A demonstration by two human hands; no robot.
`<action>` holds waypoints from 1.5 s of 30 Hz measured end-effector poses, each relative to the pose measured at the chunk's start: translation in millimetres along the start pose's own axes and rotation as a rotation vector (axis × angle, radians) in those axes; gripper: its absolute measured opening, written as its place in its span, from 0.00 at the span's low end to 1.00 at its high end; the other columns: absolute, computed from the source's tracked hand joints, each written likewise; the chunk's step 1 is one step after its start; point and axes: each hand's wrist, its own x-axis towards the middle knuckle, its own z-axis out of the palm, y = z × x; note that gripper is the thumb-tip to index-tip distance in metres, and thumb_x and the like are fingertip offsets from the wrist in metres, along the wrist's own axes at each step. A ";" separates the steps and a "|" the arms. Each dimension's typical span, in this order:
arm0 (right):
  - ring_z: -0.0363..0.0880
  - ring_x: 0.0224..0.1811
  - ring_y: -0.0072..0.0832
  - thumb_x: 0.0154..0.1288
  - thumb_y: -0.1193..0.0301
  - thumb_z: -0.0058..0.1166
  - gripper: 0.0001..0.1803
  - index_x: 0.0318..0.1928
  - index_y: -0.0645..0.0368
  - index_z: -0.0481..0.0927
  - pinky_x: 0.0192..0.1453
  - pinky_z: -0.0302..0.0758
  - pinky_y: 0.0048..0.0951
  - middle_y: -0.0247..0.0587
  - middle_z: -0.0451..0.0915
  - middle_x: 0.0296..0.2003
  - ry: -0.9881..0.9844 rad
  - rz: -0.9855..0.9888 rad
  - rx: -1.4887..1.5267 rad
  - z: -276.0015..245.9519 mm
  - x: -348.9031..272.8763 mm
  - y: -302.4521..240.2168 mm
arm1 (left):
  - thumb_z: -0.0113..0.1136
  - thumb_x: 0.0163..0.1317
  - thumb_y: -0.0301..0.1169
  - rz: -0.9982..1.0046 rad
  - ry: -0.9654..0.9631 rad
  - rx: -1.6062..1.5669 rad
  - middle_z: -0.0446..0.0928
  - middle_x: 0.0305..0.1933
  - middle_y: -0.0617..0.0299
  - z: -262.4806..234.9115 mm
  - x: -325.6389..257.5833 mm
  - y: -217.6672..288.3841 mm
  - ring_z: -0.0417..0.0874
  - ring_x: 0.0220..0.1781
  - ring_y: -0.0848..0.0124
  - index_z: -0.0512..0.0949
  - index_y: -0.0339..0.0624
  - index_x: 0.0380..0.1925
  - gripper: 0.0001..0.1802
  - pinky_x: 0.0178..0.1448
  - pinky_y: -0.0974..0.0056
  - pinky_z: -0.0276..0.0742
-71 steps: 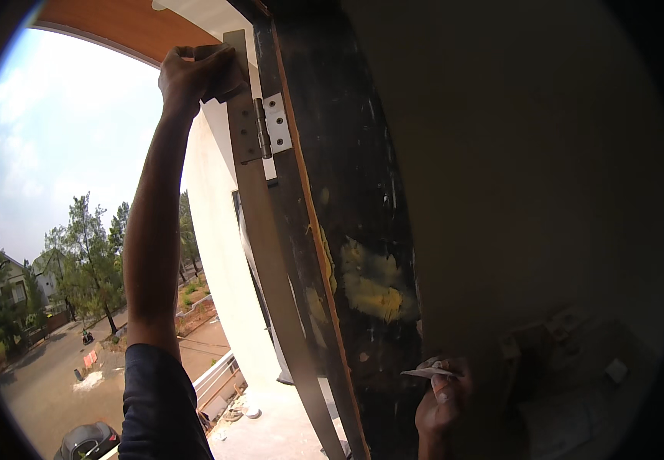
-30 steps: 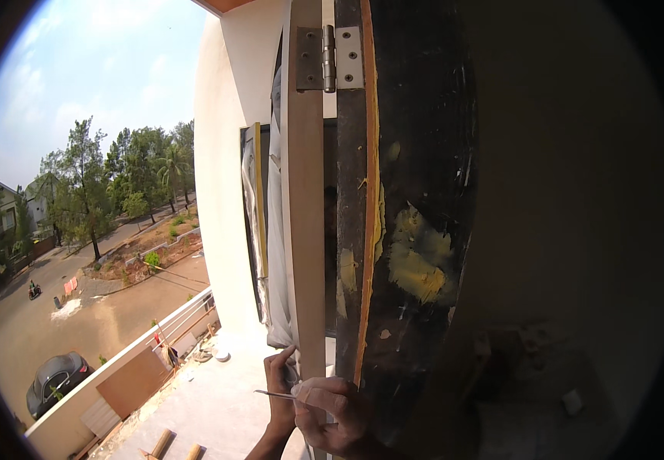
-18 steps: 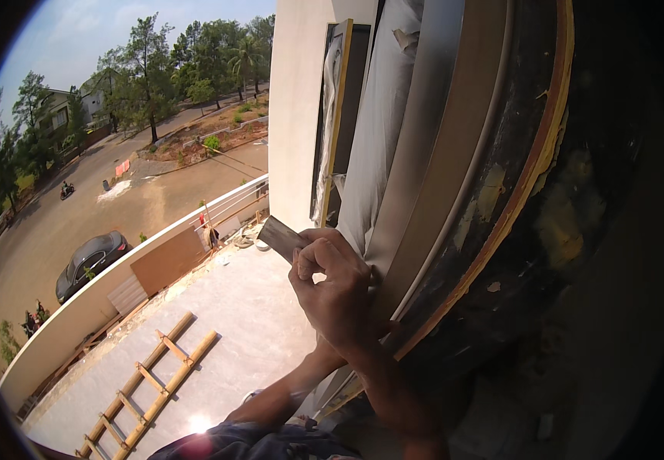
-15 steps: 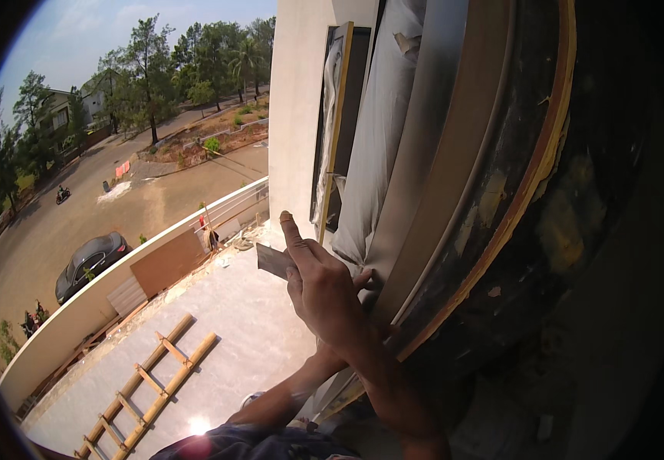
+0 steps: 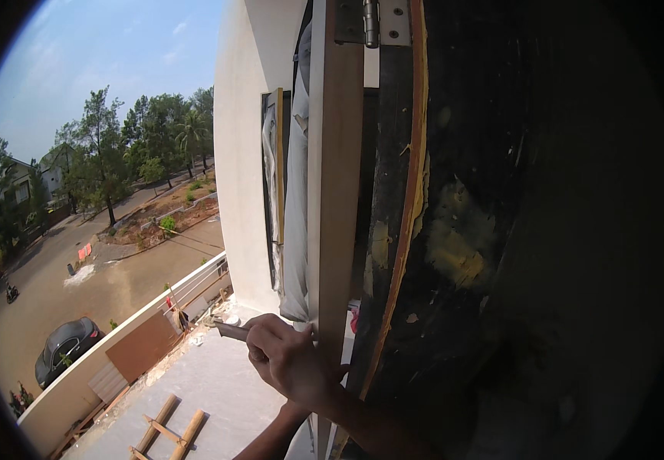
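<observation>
My right hand [image 5: 290, 360] is closed around a flat metal scraper blade [image 5: 232, 330], which sticks out to the left. It is beside the lower part of a hinged panel's bare edge [image 5: 333, 192]; grey plastic sheeting [image 5: 296, 230] covers the panel's face. My left forearm [image 5: 274, 435] rises from the lower edge and passes behind my right wrist. The left hand is mostly hidden there, with what look like fingertips [image 5: 343, 371] at the panel edge, so its grip does not show. A metal hinge [image 5: 370, 23] joins the panel to the frame at the top.
Right of the panel, a dark frame [image 5: 462, 153] carries a strip of yellowish foam [image 5: 422, 184]. Another plastic-covered window sash [image 5: 274, 184] stands open along the pale wall [image 5: 244, 192]. Far below are a wooden ladder [image 5: 165, 429], a boundary wall [image 5: 129, 330] and a dark car [image 5: 69, 350].
The panel now appears nearly edge-on, and its hinge has come into view. My right hand's raised finger has curled in around the scraper. The whole view has shifted.
</observation>
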 end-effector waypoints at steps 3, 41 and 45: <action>0.81 0.26 0.34 0.58 0.80 0.59 0.38 0.71 0.58 0.65 0.30 0.78 0.35 0.44 0.79 0.31 -0.212 0.053 -0.169 14.3 -8.5 10.1 | 0.80 0.44 0.38 0.020 0.038 0.069 0.65 0.60 0.53 -0.9 -0.7 -2.0 0.69 0.61 0.61 0.62 0.36 0.68 0.52 0.62 0.57 0.71; 0.78 0.40 0.32 0.60 0.73 0.64 0.13 0.47 0.49 0.88 0.50 0.77 0.36 0.30 0.80 0.38 0.540 -0.770 -1.695 -251.5 266.5 -97.2 | 0.73 0.35 0.31 0.029 -0.160 0.057 0.60 0.64 0.38 -24.9 7.4 30.6 0.64 0.67 0.39 0.48 0.33 0.74 0.63 0.69 0.46 0.66; 0.80 0.42 0.36 0.67 0.71 0.55 0.09 0.41 0.56 0.88 0.47 0.72 0.40 0.37 0.79 0.34 0.366 -0.776 -1.671 -236.6 243.2 -97.5 | 0.73 0.35 0.30 0.027 -0.150 0.020 0.60 0.64 0.38 -27.8 8.7 30.4 0.66 0.67 0.40 0.49 0.33 0.73 0.63 0.69 0.47 0.67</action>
